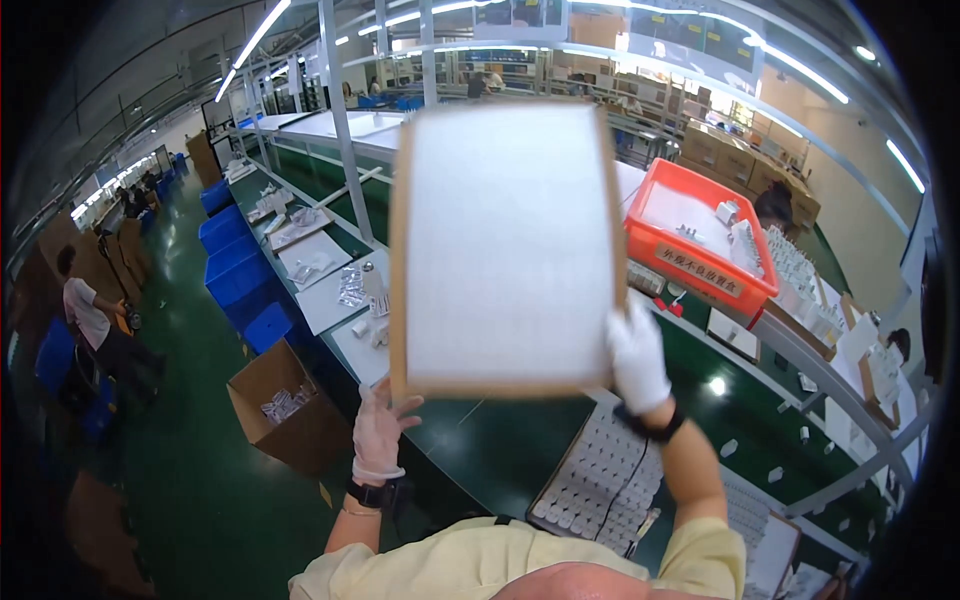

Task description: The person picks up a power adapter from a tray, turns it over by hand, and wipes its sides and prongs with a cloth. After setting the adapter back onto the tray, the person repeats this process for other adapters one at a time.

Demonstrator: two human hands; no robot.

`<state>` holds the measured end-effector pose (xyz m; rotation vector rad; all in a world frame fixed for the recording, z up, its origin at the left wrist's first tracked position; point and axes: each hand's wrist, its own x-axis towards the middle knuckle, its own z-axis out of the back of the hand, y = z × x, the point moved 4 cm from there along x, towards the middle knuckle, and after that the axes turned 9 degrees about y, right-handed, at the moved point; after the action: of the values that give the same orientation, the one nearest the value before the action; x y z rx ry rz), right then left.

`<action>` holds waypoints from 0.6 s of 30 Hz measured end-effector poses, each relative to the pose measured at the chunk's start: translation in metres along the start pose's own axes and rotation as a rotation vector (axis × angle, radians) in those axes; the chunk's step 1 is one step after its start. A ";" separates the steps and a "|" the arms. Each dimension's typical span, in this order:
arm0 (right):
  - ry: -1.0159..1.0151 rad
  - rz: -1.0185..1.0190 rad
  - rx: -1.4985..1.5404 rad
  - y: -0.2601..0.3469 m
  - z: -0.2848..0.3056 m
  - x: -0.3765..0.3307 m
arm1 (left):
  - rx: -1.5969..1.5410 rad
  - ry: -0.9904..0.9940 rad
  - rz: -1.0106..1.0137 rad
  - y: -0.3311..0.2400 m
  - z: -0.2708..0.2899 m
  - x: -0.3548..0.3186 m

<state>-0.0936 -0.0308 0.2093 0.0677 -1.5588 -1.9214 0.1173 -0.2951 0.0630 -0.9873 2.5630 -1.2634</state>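
Note:
A large rectangular white board with a brown border [505,250] is held up in front of me, blurred; it may be a shallow lined tray. My right hand [638,350], in a white glove, grips its right edge near the lower corner, with some fingers hidden behind it. At the lower left corner is my left hand [380,430], in a thin pale glove, its fingers spread. Whether it touches the board, I cannot tell. Below, close to my body, a tray of small white parts in rows [600,485] lies on the dark green bench [470,440].
An orange-red bin [700,250] with white parts stands right of the board. A cardboard box [285,410] with small packs sits left of the bench, near blue bins [232,255]. Metal posts [345,130] rise ahead. A person [90,310] is at far left.

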 end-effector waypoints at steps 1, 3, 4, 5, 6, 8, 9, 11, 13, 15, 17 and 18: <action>-0.188 0.316 -0.191 -0.010 0.016 0.042 | 0.118 -0.011 0.110 0.000 0.018 0.009; -0.116 0.147 0.023 0.004 0.027 0.119 | 0.356 -0.070 0.296 0.000 0.071 0.022; -0.144 0.201 0.068 0.001 0.033 0.158 | 0.449 -0.085 0.328 0.008 0.097 0.017; -0.144 0.185 0.029 -0.008 0.042 0.201 | 0.544 -0.110 0.348 0.018 0.122 0.002; -0.152 0.173 -0.013 -0.019 0.053 0.241 | 0.582 -0.090 0.407 0.029 0.144 -0.011; -0.080 0.102 -0.256 -0.035 0.066 0.301 | 0.596 -0.111 0.522 0.042 0.165 -0.033; -0.015 -0.005 -0.484 -0.044 0.071 0.327 | 0.578 -0.153 0.584 0.044 0.163 -0.042; -0.112 -0.083 -0.603 -0.060 0.066 0.367 | 0.531 -0.213 0.677 0.048 0.168 -0.056; -0.311 -0.275 -0.836 -0.074 0.083 0.386 | 0.527 -0.157 0.683 0.051 0.165 -0.046; -0.462 -0.024 -0.833 -0.065 0.080 0.377 | 0.508 -0.097 0.703 0.054 0.168 -0.038; -0.418 0.147 -0.794 -0.045 0.036 0.345 | 0.557 -0.080 0.693 0.057 0.171 -0.020; -0.357 0.326 -0.841 -0.024 0.013 0.320 | 0.576 -0.066 0.657 0.061 0.171 -0.012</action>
<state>-0.3607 -0.1811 0.3044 -0.8666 -0.7656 -2.2226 0.1596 -0.3754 -0.0954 -0.0598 1.9916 -1.5485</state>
